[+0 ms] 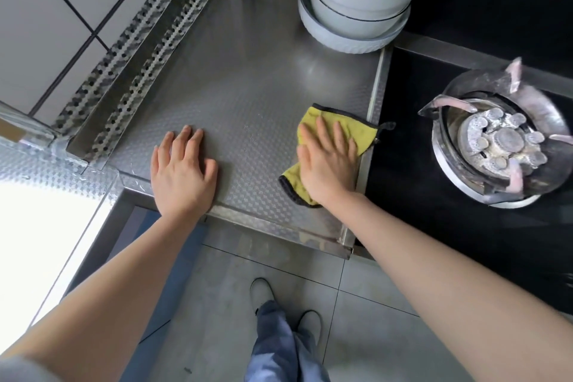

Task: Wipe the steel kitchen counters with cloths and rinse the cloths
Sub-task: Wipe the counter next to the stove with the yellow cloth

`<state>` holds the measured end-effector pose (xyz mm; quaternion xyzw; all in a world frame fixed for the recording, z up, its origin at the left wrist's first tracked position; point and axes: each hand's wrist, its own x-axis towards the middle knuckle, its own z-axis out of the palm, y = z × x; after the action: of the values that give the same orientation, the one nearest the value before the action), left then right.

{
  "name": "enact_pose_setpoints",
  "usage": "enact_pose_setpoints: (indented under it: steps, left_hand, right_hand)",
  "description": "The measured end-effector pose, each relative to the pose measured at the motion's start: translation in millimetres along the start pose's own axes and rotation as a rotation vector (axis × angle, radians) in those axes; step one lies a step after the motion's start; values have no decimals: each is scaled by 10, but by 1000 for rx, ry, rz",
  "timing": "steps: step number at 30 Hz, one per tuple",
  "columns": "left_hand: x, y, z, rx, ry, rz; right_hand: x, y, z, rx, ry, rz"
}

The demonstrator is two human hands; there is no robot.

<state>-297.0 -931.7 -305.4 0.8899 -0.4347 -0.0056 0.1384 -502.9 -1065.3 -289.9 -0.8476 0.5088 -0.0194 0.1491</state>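
Worktop: a steel surface [248,77] with a fine embossed pattern is seen from above, its front edge running towards the stove.
Cloth: a yellow cloth [356,130] with a dark hem is laid flat on the worktop, at the worktop's right edge, just beside the stove.
Right hand: the right hand [328,161] is pressed flat on the cloth with the fingers straight and spread; nothing is gripped, the grip being open.
Left hand: the left hand [183,170] is rested palm down on the bare worktop, left of the cloth and well apart from it, fingers straight, the grip open.
Bowls: a stack of pale bowls [359,0] is stood at the back of the worktop, behind the cloth.
Stove: a black stove top [412,195] adjoins the worktop's right edge, and a gas burner [502,139] is set in it.
Floor: grey tiles [366,304] are seen below the worktop's front edge, with two pale shoes [263,291] on them.
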Motion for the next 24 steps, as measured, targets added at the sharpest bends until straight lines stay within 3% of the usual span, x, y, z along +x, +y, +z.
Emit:
enact_pose_setpoints:
  steps: [7,14,18,20,24]
  left_hand:
    - [17,-9,5,-2,24,4]
    - [14,-16,9,-20,50,-6]
    - [10,-18,14,-40,62,-3]
    - [9,-21,21,-42,61,2]
    - [-7,-14,21,-21,40,15]
  right_hand:
    - [-321,-60,121,48,-77,-365]
    - [-606,125,-197,506,43,-226]
    - [-968,166,-148,339,-141,-277]
    - [-1114,266,-120,272,-145,-286]
    - [-1321,195,71,-128,-119,-290]
